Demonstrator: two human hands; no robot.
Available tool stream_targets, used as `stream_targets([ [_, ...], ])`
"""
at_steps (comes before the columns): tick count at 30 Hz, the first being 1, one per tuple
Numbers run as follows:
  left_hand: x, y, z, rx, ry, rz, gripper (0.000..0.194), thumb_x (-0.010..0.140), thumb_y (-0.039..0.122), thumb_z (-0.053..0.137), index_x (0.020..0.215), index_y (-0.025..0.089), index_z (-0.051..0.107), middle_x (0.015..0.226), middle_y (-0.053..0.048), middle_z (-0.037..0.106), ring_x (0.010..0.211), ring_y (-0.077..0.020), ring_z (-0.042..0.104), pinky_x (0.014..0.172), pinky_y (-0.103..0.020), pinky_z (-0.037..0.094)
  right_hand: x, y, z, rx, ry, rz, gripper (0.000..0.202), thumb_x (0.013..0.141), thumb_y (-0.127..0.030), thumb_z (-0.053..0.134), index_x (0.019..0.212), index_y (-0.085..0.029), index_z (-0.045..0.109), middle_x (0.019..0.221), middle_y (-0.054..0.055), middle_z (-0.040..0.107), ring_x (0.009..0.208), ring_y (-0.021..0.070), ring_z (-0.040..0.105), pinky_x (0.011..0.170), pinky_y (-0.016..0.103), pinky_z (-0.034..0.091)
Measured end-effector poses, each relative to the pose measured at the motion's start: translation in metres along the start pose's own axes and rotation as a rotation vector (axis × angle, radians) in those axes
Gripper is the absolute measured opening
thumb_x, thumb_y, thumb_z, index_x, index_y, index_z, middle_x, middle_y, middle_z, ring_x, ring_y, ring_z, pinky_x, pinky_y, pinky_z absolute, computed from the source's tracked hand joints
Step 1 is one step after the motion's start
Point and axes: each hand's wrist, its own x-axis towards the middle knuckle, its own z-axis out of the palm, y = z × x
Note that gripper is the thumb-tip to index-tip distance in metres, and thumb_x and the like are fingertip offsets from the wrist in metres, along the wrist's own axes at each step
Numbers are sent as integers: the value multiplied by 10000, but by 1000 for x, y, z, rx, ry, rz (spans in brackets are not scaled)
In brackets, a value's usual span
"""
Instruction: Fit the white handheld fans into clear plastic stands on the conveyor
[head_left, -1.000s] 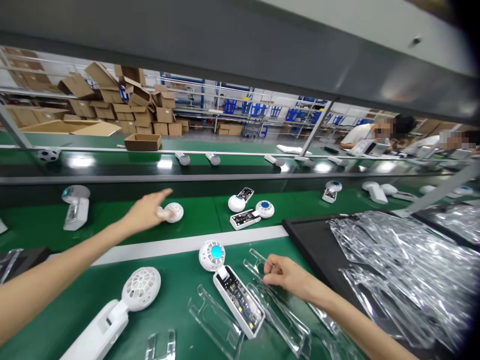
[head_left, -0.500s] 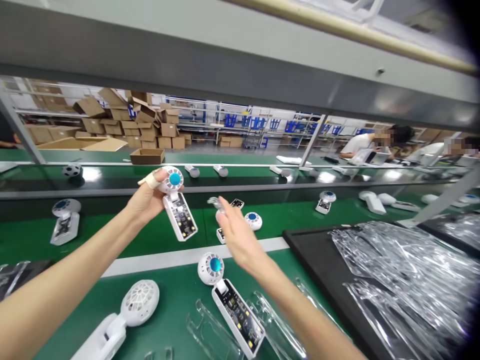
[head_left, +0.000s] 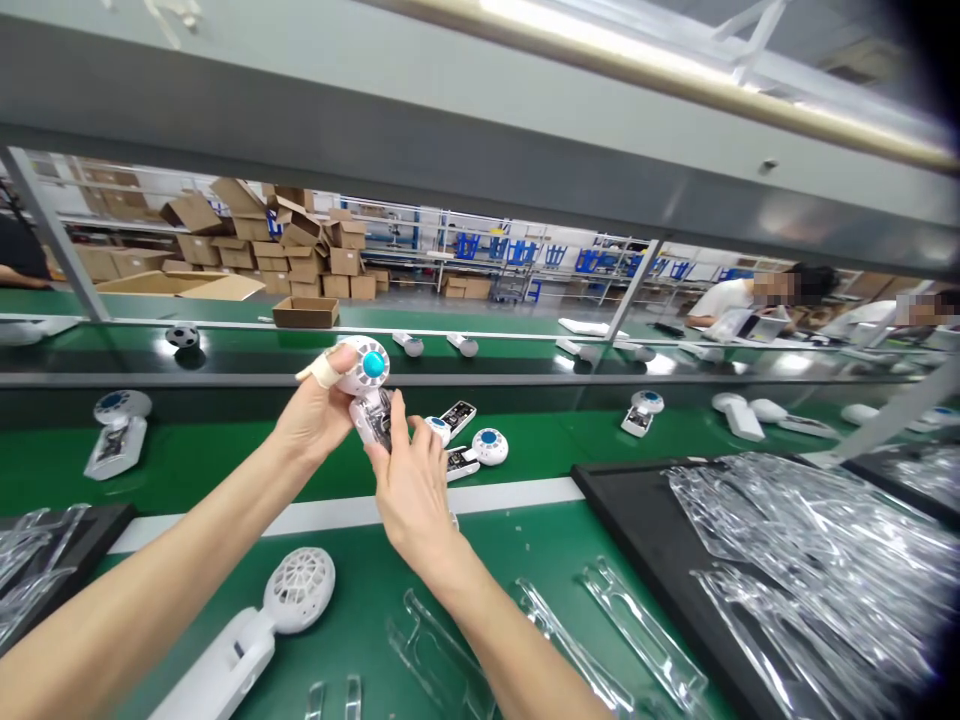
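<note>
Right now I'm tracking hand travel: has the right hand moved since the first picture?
Yes: the right hand has moved left and up in view, from below the white strip to reaching above it.

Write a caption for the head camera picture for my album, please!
The left hand holds a white gadget, the right hand touching it, above a green work surface.

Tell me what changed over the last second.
The left hand lifted a small fan off the green belt. The right hand brought a clear cover from the bench, forward and left, to that fan's handle. On the far belt, the ball shifted right. The white fan lying at lower left stayed put.
</note>
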Motion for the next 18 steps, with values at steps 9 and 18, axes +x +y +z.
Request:
stream_targets([
  [9,-18,-17,-12,352,-90,-178,426,582,481,827,853,186,684,848,-48,689,769,-211,644,596,-287,523,-1,18,-26,214,-63,-167,584,941,-345,499,1490,-289,307,1025,66,586,1008,231,542,929,379,426],
  [18,-39,-29,36,335,23,113,389,610,425,812,885,178,692,873,-66,721,854,-254,676,623,-292,545,30,28,-31,426,221,195,511,990,-405,235,585,-215,481,619,9,546,647,159,521,638,263,371],
])
